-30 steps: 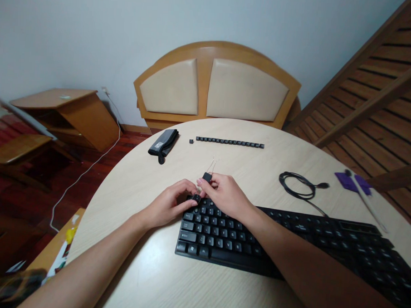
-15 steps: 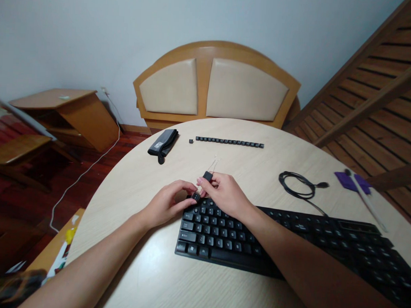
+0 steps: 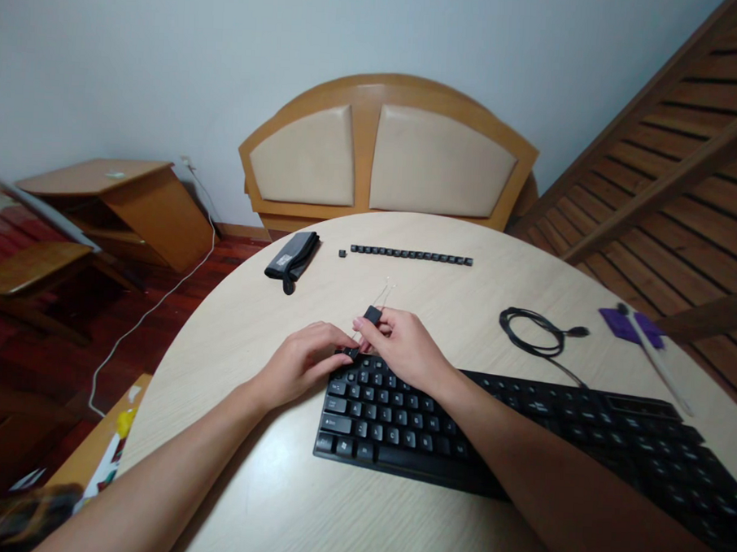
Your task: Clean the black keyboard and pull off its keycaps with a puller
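My right hand (image 3: 407, 340) is closed round the black handle of a keycap puller (image 3: 372, 314), whose thin wires stick out at both ends. Its near wires run down toward a small black keycap (image 3: 352, 353) at the upper left corner of the black keyboard (image 3: 391, 453). Thumb and fingers of my left hand (image 3: 309, 355) are pinched on that keycap, partly covering it. Whether the wires still grip the keycap is too small to tell. My right wrist and forearm cross over the keyboard and hide part of its keys.
A row of several loose keycaps (image 3: 412, 254) lies toward the back of the round table (image 3: 245, 303), with a single keycap (image 3: 342, 254) left of it. Around are a folded dark cloth (image 3: 292, 257), a coiled cable (image 3: 530, 332), a purple cloth (image 3: 628, 326) and a thin white-handled brush (image 3: 661, 366).
The keycap has tipped and sunk slightly, closer to the keyboard's corner. My left fingers have straightened and lowered over it. The right hand and puller have barely moved.
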A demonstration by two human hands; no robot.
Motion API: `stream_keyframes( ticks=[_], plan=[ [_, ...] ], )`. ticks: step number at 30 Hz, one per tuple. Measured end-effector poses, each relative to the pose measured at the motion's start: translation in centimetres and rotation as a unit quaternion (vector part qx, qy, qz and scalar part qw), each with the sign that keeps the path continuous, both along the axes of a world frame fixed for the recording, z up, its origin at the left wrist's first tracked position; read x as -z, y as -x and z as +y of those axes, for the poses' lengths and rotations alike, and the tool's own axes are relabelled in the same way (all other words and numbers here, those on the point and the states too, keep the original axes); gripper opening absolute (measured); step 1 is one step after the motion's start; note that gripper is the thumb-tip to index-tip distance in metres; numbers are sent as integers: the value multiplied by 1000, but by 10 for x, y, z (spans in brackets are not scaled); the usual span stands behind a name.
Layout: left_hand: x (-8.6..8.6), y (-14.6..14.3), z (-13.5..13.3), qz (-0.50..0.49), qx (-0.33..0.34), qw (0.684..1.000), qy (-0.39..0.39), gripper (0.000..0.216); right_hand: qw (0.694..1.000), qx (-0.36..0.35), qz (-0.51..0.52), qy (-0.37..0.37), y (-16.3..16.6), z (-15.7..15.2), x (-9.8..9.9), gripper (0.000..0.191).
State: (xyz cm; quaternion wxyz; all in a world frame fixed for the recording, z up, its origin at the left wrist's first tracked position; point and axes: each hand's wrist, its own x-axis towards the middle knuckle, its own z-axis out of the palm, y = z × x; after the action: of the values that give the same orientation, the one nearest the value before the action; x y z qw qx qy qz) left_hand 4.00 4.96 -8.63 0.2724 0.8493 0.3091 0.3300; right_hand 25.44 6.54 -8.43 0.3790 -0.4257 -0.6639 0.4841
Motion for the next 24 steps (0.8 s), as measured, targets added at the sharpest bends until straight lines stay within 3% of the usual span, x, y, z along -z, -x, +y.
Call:
stream_keyframes(
  ticks=[10,16,24],
  plan=[
    [-1,3,0,34,-13,995,-95,18,998,-8,38,46,2,0,-7,25],
    [-1,2,-3,3,-6,994,-108,15,998,10,36,54,3,1,-8,24],
    [6,4,8,-43,-109,990,-77,9,999,17,9,36,3,2,-1,23]
  ],
)
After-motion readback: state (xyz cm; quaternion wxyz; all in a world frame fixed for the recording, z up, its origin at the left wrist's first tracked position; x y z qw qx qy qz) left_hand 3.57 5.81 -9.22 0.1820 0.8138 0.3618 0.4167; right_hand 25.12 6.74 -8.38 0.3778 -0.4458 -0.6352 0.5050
